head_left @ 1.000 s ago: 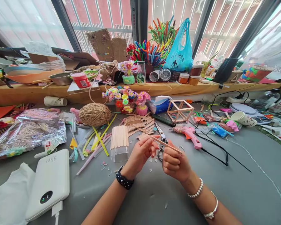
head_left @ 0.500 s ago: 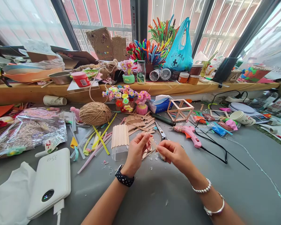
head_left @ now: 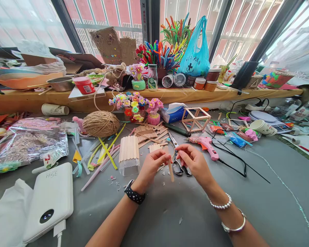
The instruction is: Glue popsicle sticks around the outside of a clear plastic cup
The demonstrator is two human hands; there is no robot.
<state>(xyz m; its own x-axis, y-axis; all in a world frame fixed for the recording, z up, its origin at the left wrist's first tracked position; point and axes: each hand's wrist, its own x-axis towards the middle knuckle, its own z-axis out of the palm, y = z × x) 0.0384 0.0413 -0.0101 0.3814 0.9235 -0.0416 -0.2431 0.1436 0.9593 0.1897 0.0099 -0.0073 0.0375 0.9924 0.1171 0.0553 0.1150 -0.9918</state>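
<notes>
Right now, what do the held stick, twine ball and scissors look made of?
Held stick: likely bare wood, pale, matte. Twine ball: probably jute, dull brown with coarse strands. Scissors: blades gleam silvery, so metal, likely steel; handle material unclear.

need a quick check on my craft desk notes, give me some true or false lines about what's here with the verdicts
1. The left hand holds a wooden stick. True.
2. The glue gun is blue. False: it is pink with an orange trigger.
3. The watch is on the right wrist. False: it is on the left one.
4. The blue bag stands on the ledge. True.
5. The scissors are inside the twine ball. False: they lie on the table.
6. The twine ball is left of the glue gun in the view. True.
</notes>
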